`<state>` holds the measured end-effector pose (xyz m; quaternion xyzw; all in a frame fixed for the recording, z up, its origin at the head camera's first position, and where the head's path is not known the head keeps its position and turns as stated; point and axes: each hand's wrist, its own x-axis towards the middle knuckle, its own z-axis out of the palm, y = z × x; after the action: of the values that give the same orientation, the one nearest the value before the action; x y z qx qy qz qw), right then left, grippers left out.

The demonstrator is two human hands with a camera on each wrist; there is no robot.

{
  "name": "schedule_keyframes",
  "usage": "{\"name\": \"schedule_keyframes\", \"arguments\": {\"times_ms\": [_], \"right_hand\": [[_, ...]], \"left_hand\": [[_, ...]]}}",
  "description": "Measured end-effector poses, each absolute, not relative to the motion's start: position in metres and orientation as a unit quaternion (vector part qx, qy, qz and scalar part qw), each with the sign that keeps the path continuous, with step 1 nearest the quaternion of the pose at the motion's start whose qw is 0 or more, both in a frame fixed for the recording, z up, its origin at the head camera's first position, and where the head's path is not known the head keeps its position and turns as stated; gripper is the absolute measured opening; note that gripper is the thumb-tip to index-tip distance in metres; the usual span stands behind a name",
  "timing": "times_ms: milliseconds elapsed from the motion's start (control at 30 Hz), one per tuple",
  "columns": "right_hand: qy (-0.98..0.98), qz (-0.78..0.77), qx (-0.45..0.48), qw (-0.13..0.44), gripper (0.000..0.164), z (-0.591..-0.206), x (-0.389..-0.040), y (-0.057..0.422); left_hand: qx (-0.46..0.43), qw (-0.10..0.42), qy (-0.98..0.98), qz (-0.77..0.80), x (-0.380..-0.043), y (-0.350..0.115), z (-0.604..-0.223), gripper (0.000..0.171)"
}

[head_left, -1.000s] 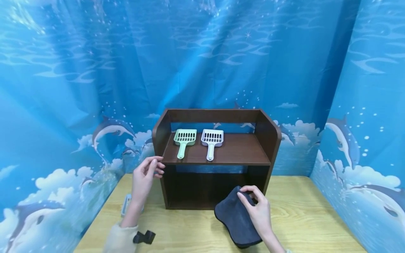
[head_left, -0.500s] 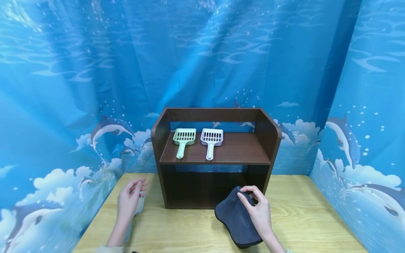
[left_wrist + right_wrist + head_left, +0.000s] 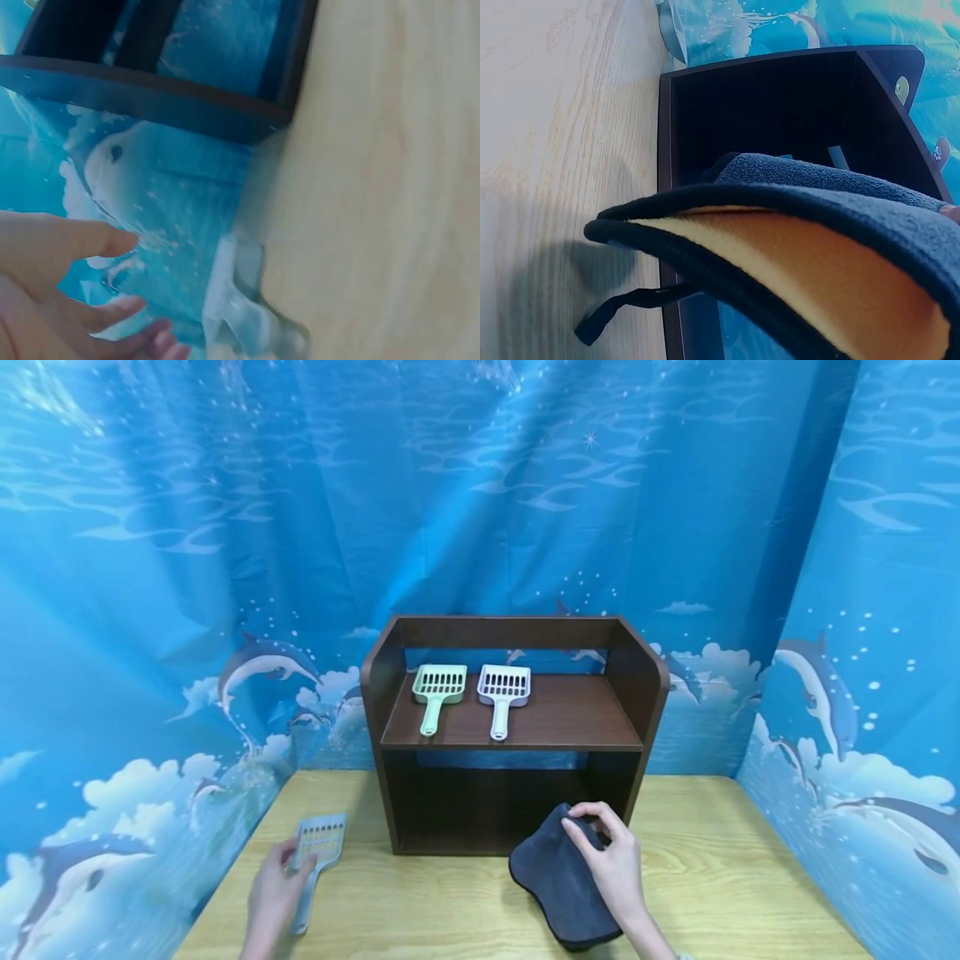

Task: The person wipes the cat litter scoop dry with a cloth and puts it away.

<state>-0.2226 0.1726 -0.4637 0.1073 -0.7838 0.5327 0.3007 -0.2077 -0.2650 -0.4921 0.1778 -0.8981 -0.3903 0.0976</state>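
My left hand [image 3: 273, 889] is beside a pale blue-grey litter scoop [image 3: 324, 853] lying on the table. In the head view the fingers overlap the scoop's left side. From the left wrist, thumb and fingers [image 3: 112, 307] are spread apart, and the scoop [image 3: 244, 322] appears to their right with no grip on it. My right hand [image 3: 617, 864] pinches the top edge of a dark grey fabric piece [image 3: 558, 889] with a wavy outline. Seen from the right wrist, this fabric piece [image 3: 787, 176] has two layers, black edging, an orange-yellow inside and a black strap.
A dark brown two-tier shelf [image 3: 517, 746] stands at the table's back. On its upper board lie a green litter scoop [image 3: 438, 689] and a white litter scoop [image 3: 502, 693]. The wooden table [image 3: 712, 868] extends to both sides. Blue dolphin-print curtains [image 3: 480, 510] surround it.
My left hand has come down and left from the shelf's left edge to the blue-grey scoop, uncovering more of it. The right hand holds the fabric piece in the same place.
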Motion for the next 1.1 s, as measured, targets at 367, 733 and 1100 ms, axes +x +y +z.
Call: {"name": "schedule_keyframes", "arguments": {"times_ms": [367,733,1100], "right_hand": [[-0.784,0.532,0.105,0.302,0.015,-0.465,-0.22,0.173],[-0.783,0.536,0.11,0.296,0.015,-0.461,-0.217,0.172],[-0.794,0.523,0.104,0.292,0.014,-0.461,-0.217,0.173]], "left_hand": [[0.164,-0.008,-0.915,-0.368,-0.204,-0.283,-0.522,0.087],[0.176,-0.011,-0.909,-0.377,-0.208,-0.286,-0.529,0.061],[0.204,-0.049,-0.828,-0.52,-0.211,-0.283,-0.54,0.026]]}}
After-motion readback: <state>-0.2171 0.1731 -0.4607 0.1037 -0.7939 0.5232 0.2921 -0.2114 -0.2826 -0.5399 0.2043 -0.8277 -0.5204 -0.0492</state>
